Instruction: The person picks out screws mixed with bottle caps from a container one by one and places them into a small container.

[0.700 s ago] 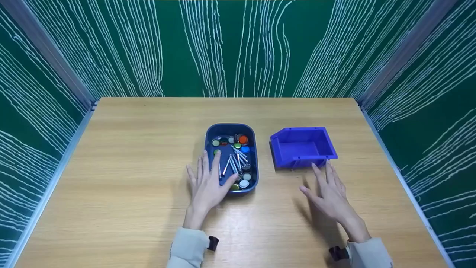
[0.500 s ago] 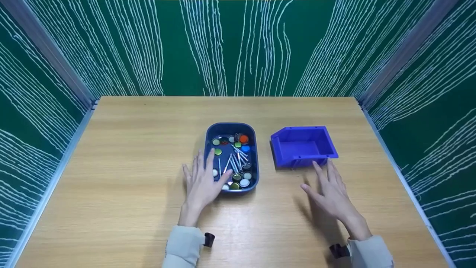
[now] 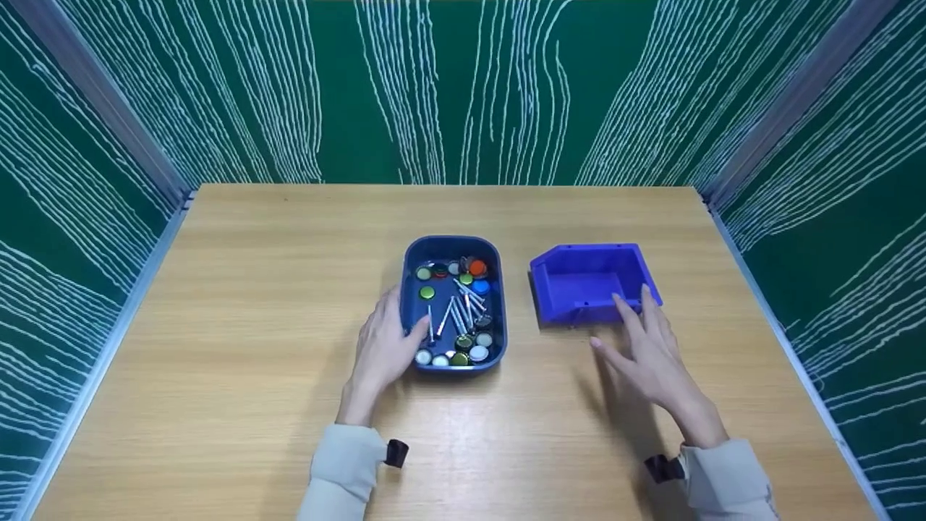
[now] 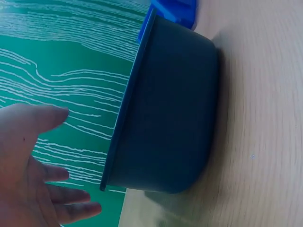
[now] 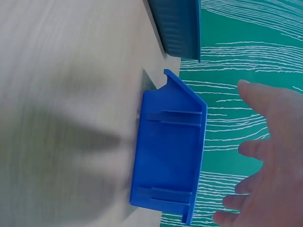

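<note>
A dark blue tub (image 3: 412,246) on the table holds bottle caps and several silver screws or nails (image 3: 459,317). My left hand (image 3: 380,354) is at the tub's left side, its thumb overlapping the rim in the head view. From the left wrist, that same hand (image 4: 28,165) has relaxed fingers and nothing in its grasp, with the tub's outer wall (image 4: 165,104) before it. To the right stands a blue-purple bin (image 3: 579,289) with a cut-down left end. My right hand (image 3: 655,362) hovers near its front edge, fingers spread, holding nothing.
Among the caps are an orange one (image 3: 477,268), a blue one (image 3: 481,286) and a green one (image 3: 427,292). Green walls (image 3: 362,87) with wavy white lines enclose the wooden table (image 3: 253,304) at the back and sides.
My left hand has drawn left from over the tub to its left side, uncovering caps at the near left corner. The right hand has shifted slightly forward, its fingertips now overlapping the bin's front edge.
</note>
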Demonstrator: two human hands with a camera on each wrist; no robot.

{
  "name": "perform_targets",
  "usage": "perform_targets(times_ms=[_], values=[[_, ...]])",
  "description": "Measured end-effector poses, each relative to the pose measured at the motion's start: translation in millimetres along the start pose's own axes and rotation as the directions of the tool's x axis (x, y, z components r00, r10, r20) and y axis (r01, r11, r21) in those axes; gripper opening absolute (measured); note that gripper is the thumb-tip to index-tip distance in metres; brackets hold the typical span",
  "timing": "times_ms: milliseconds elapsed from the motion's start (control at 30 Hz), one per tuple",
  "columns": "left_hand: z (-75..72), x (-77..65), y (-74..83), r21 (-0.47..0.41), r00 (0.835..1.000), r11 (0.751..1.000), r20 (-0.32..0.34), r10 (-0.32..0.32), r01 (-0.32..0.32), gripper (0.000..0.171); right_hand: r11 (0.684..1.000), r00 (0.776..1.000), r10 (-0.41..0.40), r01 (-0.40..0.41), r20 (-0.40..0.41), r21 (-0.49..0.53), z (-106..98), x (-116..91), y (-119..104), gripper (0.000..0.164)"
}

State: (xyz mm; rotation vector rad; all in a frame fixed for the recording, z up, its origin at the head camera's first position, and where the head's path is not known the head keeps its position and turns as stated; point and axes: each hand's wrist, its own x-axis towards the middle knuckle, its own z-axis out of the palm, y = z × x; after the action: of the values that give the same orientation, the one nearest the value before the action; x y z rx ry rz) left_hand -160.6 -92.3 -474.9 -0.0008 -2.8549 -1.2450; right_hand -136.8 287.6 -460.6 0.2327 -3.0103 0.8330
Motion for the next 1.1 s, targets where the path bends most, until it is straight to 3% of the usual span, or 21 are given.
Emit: perform_targets(times_ms=[333, 500, 633, 867, 1100], values=[[-3.6, 27.7, -14.0, -0.087, 0.987, 0.986, 0.095, -0.131, 0.139, 0.07, 0.996, 0.996, -0.087, 0.087, -0.015, -0.002, 0.6, 15.1, -17.5, 0.07], [-0.7, 36.3, -12.2, -0.109, 0.976, 0.974, 0.112, -0.186, 0.198, 0.065, 0.985, 0.986, -0.169, 0.169, -0.009, -0.032, 12.1, 25.2, -31.7, 0.066], [2.8, 41.4, -6.8, -0.11, 0.973, 0.971, 0.115, -0.198, 0.21, 0.064, 0.978, 0.979, -0.205, 0.206, 0.018, -0.044, 19.3, 33.2, -42.8, 0.064], [6.7, 53.4, -0.8, -0.044, 0.977, 0.98, 0.107, -0.187, 0.193, 0.067, 0.982, 0.979, -0.188, 0.189, 0.083, -0.015, 24.8, 47.7, -51.9, 0.062], [13.4, 63.8, -1.9, 0.05, 0.959, 0.968, 0.132, -0.25, 0.245, 0.074, 0.982, 0.971, -0.186, 0.19, 0.148, -0.015, 30.4, 60.0, -60.0, 0.06]])
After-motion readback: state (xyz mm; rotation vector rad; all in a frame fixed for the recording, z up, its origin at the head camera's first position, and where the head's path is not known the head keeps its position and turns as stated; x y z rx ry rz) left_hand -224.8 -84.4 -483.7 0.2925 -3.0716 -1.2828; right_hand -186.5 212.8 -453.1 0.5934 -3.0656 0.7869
